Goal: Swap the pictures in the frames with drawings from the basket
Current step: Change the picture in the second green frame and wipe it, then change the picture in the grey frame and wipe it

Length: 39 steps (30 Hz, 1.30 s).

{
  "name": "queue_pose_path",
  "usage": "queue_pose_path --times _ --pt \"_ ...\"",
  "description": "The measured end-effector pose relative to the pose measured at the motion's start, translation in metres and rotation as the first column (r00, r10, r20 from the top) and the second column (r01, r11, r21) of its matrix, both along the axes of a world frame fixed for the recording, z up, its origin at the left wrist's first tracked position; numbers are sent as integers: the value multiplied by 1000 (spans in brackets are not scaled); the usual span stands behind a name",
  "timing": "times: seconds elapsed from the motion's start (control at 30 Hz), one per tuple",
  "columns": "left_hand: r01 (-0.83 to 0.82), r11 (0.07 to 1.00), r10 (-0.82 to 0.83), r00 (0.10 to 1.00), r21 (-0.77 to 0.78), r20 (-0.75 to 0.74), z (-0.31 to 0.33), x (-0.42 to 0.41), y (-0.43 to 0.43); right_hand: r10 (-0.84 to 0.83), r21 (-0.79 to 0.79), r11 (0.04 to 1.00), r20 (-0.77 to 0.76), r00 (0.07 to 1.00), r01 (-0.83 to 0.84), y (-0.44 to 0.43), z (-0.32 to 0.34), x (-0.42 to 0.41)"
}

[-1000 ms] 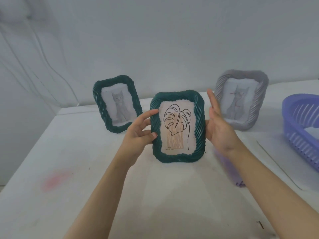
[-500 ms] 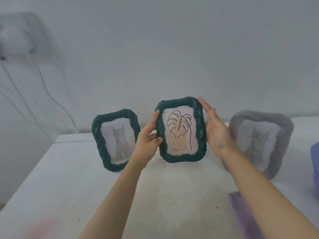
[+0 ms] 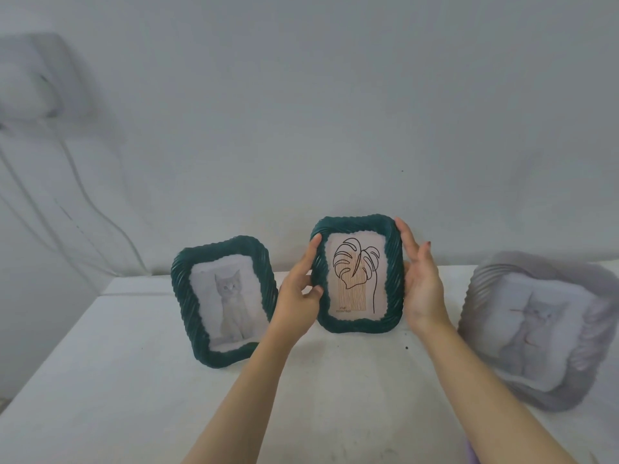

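A dark green frame (image 3: 358,325) holding a line drawing of a leaf (image 3: 356,279) is upright between my hands, near the back of the white table (image 3: 134,380). My left hand (image 3: 298,296) grips its left edge, thumb on the front rim. My right hand (image 3: 422,289) presses flat against its right edge with straight fingers. Whether the frame's bottom touches the table I cannot tell. A second green frame (image 3: 224,299) with a cat photo stands to the left. A grey frame (image 3: 536,329), blurred, with a cat photo stands to the right.
The wall rises right behind the frames. White cables (image 3: 83,195) hang down it on the left from a blurred box. A sliver of something purple (image 3: 470,455) shows at the bottom edge. The basket is out of view.
Both hands have carried the leaf frame away from me to the back of the table, between the two cat frames. The view has tilted up and the purple basket has left it.
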State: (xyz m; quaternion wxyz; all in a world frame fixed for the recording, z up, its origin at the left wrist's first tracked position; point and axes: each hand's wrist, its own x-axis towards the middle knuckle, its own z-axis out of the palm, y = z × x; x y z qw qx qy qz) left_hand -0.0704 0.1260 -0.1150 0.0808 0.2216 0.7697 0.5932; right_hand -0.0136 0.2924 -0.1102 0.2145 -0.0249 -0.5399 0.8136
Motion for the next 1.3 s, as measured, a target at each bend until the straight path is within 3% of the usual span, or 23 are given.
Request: queue_pose_path --times 0.27,0.4,0.53,0.63,0.73,0.8,0.9,1.03,1.17,1.3 --pt "32 999 -33 999 -28 -32 2 4 3 -139 218 967 13 990 132 -2 -5 4" --pt "14 999 -15 999 -35 -45 2 10 3 -269 431 877 78 960 211 -10 6 18" --pt "-113 980 72 970 -166 -232 6 28 7 -347 706 682 84 934 190 -11 16 52" --pt "-127 975 35 899 -182 -437 12 51 16 -417 807 526 -31 908 270 -6 23 98" --pt "50 991 -102 883 -124 -458 14 73 35 -648 842 251 -220 729 477 5 14 143" --pt "209 973 -230 916 -96 -330 13 88 50 -758 839 168 -224 612 517 13 4 165" --pt "350 925 -369 920 -149 -129 6 106 73 -822 790 321 -41 567 522 24 -15 179" --pt "400 911 -392 916 -102 87 3 119 95 -744 546 607 136 654 577 41 -24 182" --pt "344 938 -334 933 -56 133 8 128 100 -741 472 641 177 648 605 49 -15 189" --pt "297 955 -296 948 10 119 22 129 83 -685 398 704 159 711 588 45 4 196"
